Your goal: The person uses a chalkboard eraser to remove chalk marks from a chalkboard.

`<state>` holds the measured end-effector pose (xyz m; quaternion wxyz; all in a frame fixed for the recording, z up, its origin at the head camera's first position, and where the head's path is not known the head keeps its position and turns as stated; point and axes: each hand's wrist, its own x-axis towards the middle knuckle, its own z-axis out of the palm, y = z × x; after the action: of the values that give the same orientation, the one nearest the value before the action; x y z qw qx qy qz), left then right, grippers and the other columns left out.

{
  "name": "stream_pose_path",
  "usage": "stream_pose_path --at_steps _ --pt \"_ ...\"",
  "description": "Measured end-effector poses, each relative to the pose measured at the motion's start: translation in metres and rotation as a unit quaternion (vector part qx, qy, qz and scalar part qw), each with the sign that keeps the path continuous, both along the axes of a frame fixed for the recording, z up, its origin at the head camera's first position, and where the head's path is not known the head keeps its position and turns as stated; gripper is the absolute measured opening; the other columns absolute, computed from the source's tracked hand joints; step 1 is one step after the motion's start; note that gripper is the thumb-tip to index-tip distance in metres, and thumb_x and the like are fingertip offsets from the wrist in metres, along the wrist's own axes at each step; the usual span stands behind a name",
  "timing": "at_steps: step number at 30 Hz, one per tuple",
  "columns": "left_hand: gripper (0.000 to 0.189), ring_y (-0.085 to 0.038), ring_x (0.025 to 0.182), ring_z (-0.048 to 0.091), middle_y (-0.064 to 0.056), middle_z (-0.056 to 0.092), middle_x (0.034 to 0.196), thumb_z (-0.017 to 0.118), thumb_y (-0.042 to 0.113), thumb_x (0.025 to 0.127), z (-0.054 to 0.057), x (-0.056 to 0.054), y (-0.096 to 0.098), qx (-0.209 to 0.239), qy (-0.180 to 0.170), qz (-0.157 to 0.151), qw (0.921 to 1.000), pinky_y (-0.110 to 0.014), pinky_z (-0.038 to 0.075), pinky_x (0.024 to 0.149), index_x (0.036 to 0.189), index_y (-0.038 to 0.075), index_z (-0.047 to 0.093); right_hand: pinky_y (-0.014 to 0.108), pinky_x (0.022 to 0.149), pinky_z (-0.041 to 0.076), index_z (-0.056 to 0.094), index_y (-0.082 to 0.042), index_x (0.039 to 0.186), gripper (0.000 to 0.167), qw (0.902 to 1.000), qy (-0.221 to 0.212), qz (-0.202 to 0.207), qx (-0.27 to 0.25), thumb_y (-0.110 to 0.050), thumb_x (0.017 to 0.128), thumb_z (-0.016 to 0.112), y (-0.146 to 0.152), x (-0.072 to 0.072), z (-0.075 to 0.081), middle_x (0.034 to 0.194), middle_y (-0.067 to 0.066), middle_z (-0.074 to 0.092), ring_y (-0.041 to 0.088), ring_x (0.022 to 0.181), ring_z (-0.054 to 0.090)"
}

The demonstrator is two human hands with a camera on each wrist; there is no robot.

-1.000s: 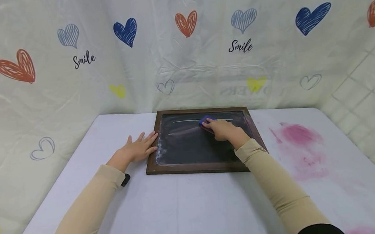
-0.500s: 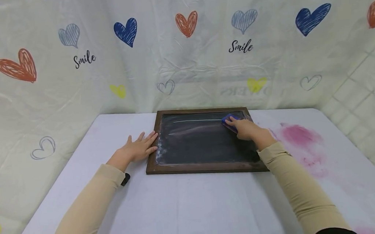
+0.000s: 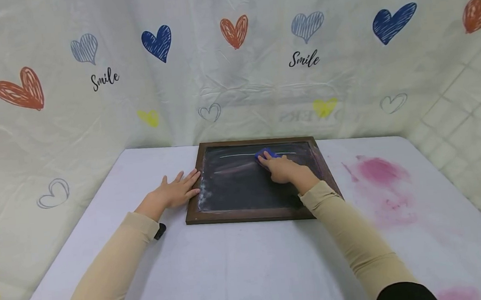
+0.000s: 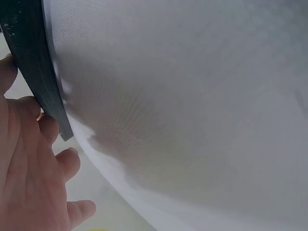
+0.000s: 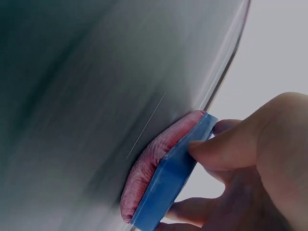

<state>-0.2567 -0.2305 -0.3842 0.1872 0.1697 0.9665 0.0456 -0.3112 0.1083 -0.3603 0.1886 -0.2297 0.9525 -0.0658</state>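
Observation:
A blackboard [image 3: 243, 187] in a brown wooden frame lies on the white table, with a thin white chalk line [image 3: 236, 155] running along its upper part. My right hand [image 3: 284, 167] grips a blue-backed chalkboard eraser [image 5: 166, 180] between thumb and fingers. The eraser's pink fabric pad [image 5: 154, 161] faces the board, over the chalk line in the head view. My left hand [image 3: 173, 191] has its fingers spread, and the fingertips rest on the frame's left edge. In the left wrist view those fingers [image 4: 67, 163] lie along the dark frame [image 4: 36, 53].
Pink smudges [image 3: 382, 172] stain the white tablecloth [image 3: 233, 268] right of the board. A pale curtain [image 3: 235, 80] printed with hearts hangs just behind the table. A small black object [image 3: 160, 231] sits at the left cuff.
My right hand moved the eraser right along the chalk line, then back left to about where it was one second ago. My left hand stayed on the frame.

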Motion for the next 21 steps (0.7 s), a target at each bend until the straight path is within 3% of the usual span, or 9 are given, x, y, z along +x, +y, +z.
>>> stream_pose_path --at_steps 4,11,16,21 --pt "0.067 -0.041 0.155 0.007 -0.007 0.006 0.172 0.032 0.046 0.112 0.000 -0.001 0.002 0.000 0.004 -0.002 1.0000 -0.075 0.002 0.114 0.167 0.014 0.009 0.070 0.114 0.022 0.013 -0.017 0.167 0.072 0.9996 -0.017 0.006 0.022 0.002 0.104 0.043 -0.038 0.009 0.001 0.172 0.010 0.001 0.061 0.146 0.010" --pt "0.067 -0.043 0.155 0.007 -0.008 0.007 0.172 0.034 0.045 0.112 -0.001 0.000 -0.001 0.006 0.000 0.006 1.0000 -0.076 0.002 0.113 0.166 0.013 0.011 0.065 0.117 0.023 0.014 -0.021 0.167 0.073 0.9948 0.003 0.088 0.052 0.002 0.106 0.046 -0.089 0.028 -0.001 0.172 0.002 0.003 0.058 0.148 0.014" --pt "0.068 -0.042 0.155 0.007 -0.008 0.007 0.172 0.033 0.046 0.112 -0.001 0.002 0.000 0.004 0.003 0.005 1.0000 -0.075 0.001 0.114 0.166 0.013 0.010 0.060 0.115 0.031 0.018 -0.024 0.166 0.072 0.9897 0.023 0.126 0.064 0.000 0.106 0.049 -0.099 0.041 -0.002 0.172 -0.003 0.005 0.055 0.147 0.020" --pt "0.067 -0.042 0.155 0.007 -0.008 0.007 0.172 0.032 0.046 0.112 0.000 0.000 0.001 -0.002 0.008 0.004 1.0000 -0.075 0.001 0.114 0.166 0.013 0.010 0.060 0.114 0.033 0.022 -0.024 0.165 0.073 0.9882 0.045 0.139 0.045 0.003 0.104 0.052 -0.093 0.042 -0.001 0.171 -0.002 0.010 0.057 0.144 0.027"
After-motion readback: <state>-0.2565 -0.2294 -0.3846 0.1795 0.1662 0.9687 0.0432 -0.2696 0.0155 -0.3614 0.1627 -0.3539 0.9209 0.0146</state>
